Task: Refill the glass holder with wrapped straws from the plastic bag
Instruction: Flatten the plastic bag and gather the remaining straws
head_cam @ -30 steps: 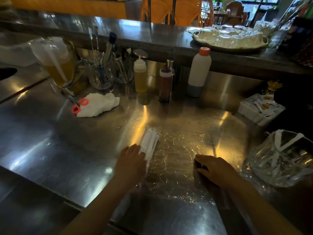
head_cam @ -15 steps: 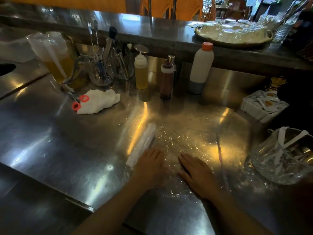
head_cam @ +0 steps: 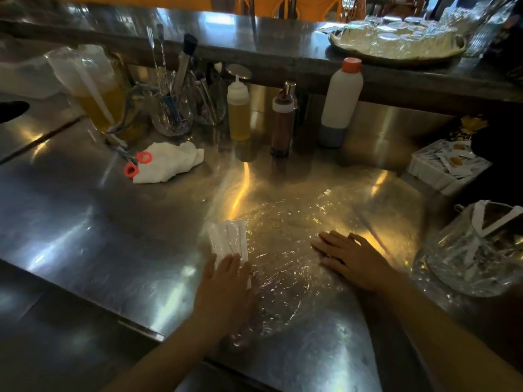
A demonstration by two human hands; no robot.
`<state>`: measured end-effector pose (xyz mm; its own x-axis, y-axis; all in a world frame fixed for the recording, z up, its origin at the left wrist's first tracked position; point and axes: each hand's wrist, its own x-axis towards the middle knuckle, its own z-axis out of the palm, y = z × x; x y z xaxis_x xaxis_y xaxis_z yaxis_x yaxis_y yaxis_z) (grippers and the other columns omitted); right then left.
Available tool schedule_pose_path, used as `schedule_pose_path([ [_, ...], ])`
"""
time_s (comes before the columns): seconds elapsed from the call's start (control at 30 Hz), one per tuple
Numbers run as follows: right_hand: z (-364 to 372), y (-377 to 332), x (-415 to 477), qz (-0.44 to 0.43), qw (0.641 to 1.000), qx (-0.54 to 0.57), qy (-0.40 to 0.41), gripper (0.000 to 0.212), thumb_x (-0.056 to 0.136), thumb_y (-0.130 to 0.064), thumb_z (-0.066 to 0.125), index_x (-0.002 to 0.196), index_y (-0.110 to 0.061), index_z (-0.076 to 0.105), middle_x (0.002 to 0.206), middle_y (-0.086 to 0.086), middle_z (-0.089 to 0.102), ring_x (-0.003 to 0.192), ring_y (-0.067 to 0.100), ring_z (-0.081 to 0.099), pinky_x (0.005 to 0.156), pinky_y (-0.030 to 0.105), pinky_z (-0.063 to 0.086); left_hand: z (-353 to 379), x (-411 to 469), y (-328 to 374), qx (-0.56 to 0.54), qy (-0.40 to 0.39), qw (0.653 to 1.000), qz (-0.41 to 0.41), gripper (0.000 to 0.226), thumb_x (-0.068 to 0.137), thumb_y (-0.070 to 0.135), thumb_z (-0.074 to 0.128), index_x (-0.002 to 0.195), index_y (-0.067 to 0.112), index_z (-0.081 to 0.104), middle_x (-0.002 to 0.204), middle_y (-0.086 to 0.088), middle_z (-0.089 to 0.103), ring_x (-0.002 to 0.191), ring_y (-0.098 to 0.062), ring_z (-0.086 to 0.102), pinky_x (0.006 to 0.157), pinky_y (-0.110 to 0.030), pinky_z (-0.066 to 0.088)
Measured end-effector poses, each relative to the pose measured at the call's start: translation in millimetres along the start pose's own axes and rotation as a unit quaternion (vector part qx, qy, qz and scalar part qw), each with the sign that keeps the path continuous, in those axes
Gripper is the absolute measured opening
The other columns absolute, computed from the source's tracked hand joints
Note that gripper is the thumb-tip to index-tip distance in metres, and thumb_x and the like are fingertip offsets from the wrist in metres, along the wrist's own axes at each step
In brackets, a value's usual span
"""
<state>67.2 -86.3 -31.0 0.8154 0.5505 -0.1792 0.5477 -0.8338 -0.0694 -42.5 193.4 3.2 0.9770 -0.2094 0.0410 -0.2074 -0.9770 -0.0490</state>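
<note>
A clear plastic bag lies flat on the steel counter in front of me. A bundle of white wrapped straws sits at the bag's left edge. My left hand rests flat, fingers together, on the near end of the bundle. My right hand presses palm-down on the bag's right part, fingers spread. The glass holder stands at the right edge of the counter with a few white wrapped straws leaning inside it.
At the back stand a jug of yellow liquid, glasses of utensils, a yellow squeeze bottle, a brown bottle and a white bottle. Scissors lie by a white cloth. A sachet tray sits right.
My hands were close together half a second ago; the right hand has slid right across the bag and the left hand has shifted left onto the straw bundle's near end.
</note>
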Motion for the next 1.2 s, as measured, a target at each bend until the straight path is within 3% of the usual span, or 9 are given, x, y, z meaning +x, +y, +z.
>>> schedule_pose_path([
  [0.1, -11, 9, 9, 0.03, 0.996, -0.078, -0.009, 0.047, 0.096, -0.046, 0.022, 0.142, -0.044, 0.01, 0.156, -0.01, 0.016, 0.143, 0.014, 0.009, 0.112, 0.044, 0.011, -13, -14, 31, -0.003, -0.036, 0.999, 0.039, 0.048, 0.064, 0.056, 0.067, 0.096, 0.02, 0.068, 0.093, -0.001, 0.073, 0.09, -0.017, 0.066, 0.095, -0.042, 0.047],
  [0.2, -19, 10, 18, 0.056, 0.994, -0.096, -0.019, 0.046, 0.096, -0.042, 0.025, 0.141, -0.043, 0.015, 0.153, -0.004, 0.023, 0.142, 0.019, 0.014, 0.111, 0.05, 0.011, -17, -16, 62, -0.06, -0.126, 0.987, 0.078, 0.053, 0.086, 0.054, 0.04, 0.122, 0.015, 0.046, 0.125, -0.011, 0.054, 0.12, -0.024, 0.044, 0.111, -0.044, 0.023],
  [0.47, -21, -4, 12, 0.087, 0.994, -0.045, 0.045, 0.043, 0.089, -0.022, 0.041, 0.132, -0.025, 0.041, 0.146, 0.005, 0.038, 0.136, 0.023, 0.03, 0.105, 0.042, 0.023, -19, 13, 76, -0.238, -0.172, 0.951, 0.094, 0.026, 0.09, 0.036, 0.042, 0.104, 0.02, 0.058, 0.108, -0.005, 0.063, 0.099, -0.024, 0.058, 0.081, -0.036, 0.048],
  [0.6, -27, -9, -13, 0.162, 0.977, 0.067, 0.118, 0.035, 0.092, -0.023, 0.045, 0.125, -0.016, 0.051, 0.14, 0.009, 0.048, 0.128, 0.027, 0.043, 0.101, 0.04, 0.03, -18, 49, 51, -0.309, -0.066, 0.949, 0.007, 0.02, 0.09, 0.028, 0.044, 0.093, 0.018, 0.061, 0.098, -0.005, 0.066, 0.09, -0.025, 0.06, 0.076, -0.032, 0.047],
  [0.73, -27, -19, -47, 0.318, 0.91, 0.182, 0.193, 0.036, 0.089, -0.018, 0.052, 0.123, -0.007, 0.053, 0.129, 0.017, 0.055, 0.115, 0.035, 0.051, 0.094, 0.043, 0.04, -9, 78, 28, -0.282, 0.004, 0.955, -0.094, 0.029, 0.087, 0.022, 0.052, 0.114, 0.011, 0.056, 0.122, -0.012, 0.055, 0.109, -0.028, 0.05, 0.09, -0.04, 0.042],
  [0.97, -17, -29, -61, 0.463, 0.789, 0.369, 0.164, 0.052, 0.085, -0.022, 0.058, 0.127, 0.002, 0.039, 0.118, 0.023, 0.055, 0.103, 0.037, 0.055, 0.085, 0.04, 0.046, 6, 104, 13, -0.366, -0.073, 0.894, -0.248, 0.061, 0.082, 0.03, 0.061, 0.13, 0.005, 0.033, 0.133, -0.022, 0.04, 0.118, -0.038, 0.045, 0.093, -0.044, 0.04],
  [1.07, -22, -32, -56, 0.476, 0.702, 0.502, 0.17, 0.052, 0.08, -0.018, 0.065, 0.122, -0.002, 0.04, 0.106, 0.012, 0.05, 0.095, 0.031, 0.056, 0.074, 0.034, 0.048, 7, 112, 8, -0.431, -0.089, 0.854, -0.277, 0.061, 0.08, 0.037, 0.066, 0.119, 0.0, 0.038, 0.107, -0.019, 0.058, 0.094, -0.034, 0.059, 0.077, -0.039, 0.047],
  [1.17, -25, -37, -55, 0.448, 0.649, 0.584, 0.195, 0.009, 0.079, -0.003, 0.063, 0.081, -0.006, 0.054, 0.07, 0.008, 0.053, 0.058, 0.016, 0.053, 0.048, 0.022, 0.039, 6, 110, 5, -0.535, -0.08, 0.804, -0.246, 0.025, 0.082, 0.025, 0.065, 0.08, 0.0, 0.062, 0.065, -0.01, 0.061, 0.05, -0.018, 0.053, 0.047, -0.022, 0.043],
  [1.2, -25, -38, -56, 0.434, 0.645, 0.595, 0.205, 0.015, 0.079, 0.002, 0.06, 0.069, -0.006, 0.054, 0.06, 0.007, 0.052, 0.048, 0.013, 0.048, 0.042, 0.019, 0.036, 5, 109, 5, -0.566, -0.069, 0.786, -0.239, 0.021, 0.083, 0.018, 0.064, 0.067, 0.005, 0.062, 0.059, -0.009, 0.059, 0.045, -0.015, 0.051, 0.042, -0.018, 0.041],
])
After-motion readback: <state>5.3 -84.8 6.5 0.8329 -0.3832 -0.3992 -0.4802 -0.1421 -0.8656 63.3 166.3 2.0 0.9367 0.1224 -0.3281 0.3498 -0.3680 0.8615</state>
